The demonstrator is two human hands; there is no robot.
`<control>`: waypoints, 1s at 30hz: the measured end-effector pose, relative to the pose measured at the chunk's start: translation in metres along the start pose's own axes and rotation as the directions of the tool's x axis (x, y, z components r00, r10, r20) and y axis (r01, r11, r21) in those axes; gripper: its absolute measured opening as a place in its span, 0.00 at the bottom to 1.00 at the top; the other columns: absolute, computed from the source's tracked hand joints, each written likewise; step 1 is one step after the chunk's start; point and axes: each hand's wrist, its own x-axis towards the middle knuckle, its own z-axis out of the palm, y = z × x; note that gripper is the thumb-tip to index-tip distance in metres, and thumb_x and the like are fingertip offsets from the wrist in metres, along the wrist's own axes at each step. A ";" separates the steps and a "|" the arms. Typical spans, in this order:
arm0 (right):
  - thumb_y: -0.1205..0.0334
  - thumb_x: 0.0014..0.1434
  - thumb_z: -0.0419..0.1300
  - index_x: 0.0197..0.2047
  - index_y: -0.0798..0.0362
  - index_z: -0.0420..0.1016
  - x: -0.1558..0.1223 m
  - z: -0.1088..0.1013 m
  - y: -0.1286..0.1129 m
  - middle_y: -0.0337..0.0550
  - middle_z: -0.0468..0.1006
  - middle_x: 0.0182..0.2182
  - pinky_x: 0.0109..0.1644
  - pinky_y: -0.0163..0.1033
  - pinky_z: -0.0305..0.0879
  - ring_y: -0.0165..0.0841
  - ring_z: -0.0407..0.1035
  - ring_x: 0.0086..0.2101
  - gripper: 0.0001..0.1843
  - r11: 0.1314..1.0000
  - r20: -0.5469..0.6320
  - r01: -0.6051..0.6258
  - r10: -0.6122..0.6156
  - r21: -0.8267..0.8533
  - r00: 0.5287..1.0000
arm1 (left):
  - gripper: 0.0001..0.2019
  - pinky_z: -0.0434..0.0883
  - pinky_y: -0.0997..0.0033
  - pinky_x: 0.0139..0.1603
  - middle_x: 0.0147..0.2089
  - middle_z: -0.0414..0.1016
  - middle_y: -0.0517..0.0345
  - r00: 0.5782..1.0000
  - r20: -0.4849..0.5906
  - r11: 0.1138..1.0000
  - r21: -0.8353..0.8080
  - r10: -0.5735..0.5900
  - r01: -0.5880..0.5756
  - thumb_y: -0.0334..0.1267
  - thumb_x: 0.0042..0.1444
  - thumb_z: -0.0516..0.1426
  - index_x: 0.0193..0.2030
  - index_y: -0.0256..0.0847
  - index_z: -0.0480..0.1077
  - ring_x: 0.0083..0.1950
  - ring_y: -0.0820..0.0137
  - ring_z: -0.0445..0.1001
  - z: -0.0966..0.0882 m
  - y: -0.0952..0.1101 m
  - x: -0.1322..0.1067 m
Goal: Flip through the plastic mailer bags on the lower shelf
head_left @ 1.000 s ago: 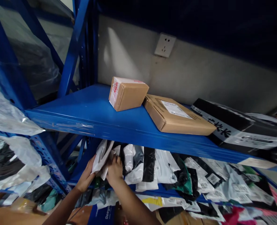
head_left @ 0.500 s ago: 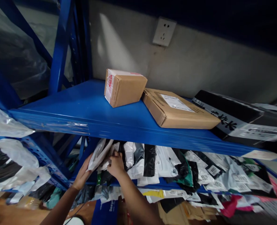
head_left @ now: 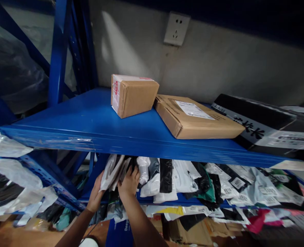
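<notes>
- Standing on edge at the left end of the lower shelf (head_left: 167, 203), a bundle of white mailer bags (head_left: 112, 171) leans to the right, directly under the blue upper shelf (head_left: 90, 130).
- Left hand (head_left: 96, 195): palm flat against the outer face of the bundle, fingers spread and pressing; no closed grip visible.
- Right hand (head_left: 128, 181): fingers curled over the near edge of the bundle and tucked between it and the next parcels; it holds the bags from the right.
- Handling judgement: the bags look thin, soft, light and slick-surfaced. They are likely to slump or slide unless pinched from both faces or supported from below.
- Neighbouring stock: black and white poly parcels (head_left: 164, 178) packed upright in the same row, several with labels.
- Upper shelf carries a small cardboard box (head_left: 133, 96), touching a flat carton (head_left: 198, 118), then a black parcel (head_left: 265, 127).
</notes>
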 end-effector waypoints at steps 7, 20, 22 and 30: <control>0.76 0.52 0.52 0.52 0.61 0.72 0.010 0.001 -0.014 0.61 0.73 0.49 0.51 0.47 0.69 0.45 0.71 0.47 0.24 0.999 0.181 -0.017 0.011 0.030 0.983 | 0.40 0.45 0.55 0.73 0.71 0.50 0.42 0.997 -0.039 0.998 -0.009 -0.069 0.069 0.62 0.58 0.43 0.69 0.34 0.49 0.72 0.51 0.47 0.004 0.005 0.000; 0.72 0.62 0.45 0.61 0.64 0.62 0.005 0.025 -0.013 0.63 0.69 0.54 0.54 0.40 0.67 0.37 0.70 0.52 0.24 0.933 0.050 -0.181 0.174 0.311 0.984 | 0.36 0.51 0.48 0.71 0.65 0.61 0.40 0.913 -0.181 0.928 -0.149 -0.366 0.342 0.50 0.53 0.47 0.65 0.30 0.53 0.69 0.50 0.55 0.005 -0.002 0.001; 0.77 0.57 0.47 0.55 0.66 0.67 0.014 0.027 -0.007 0.63 0.74 0.47 0.53 0.43 0.67 0.42 0.73 0.48 0.23 0.925 0.087 -0.295 0.282 0.239 0.955 | 0.35 0.53 0.47 0.71 0.62 0.65 0.42 0.892 -0.205 0.913 -0.168 -0.402 0.373 0.48 0.50 0.48 0.64 0.33 0.56 0.68 0.49 0.57 0.005 -0.007 -0.001; 0.78 0.53 0.49 0.47 0.68 0.74 0.014 0.041 0.006 0.70 0.75 0.45 0.50 0.50 0.66 0.51 0.72 0.47 0.20 0.941 0.106 -0.337 0.331 0.039 0.937 | 0.32 0.51 0.50 0.71 0.62 0.66 0.42 0.921 -0.212 0.940 -0.176 -0.326 0.292 0.50 0.52 0.50 0.62 0.33 0.60 0.68 0.51 0.57 0.009 -0.014 -0.006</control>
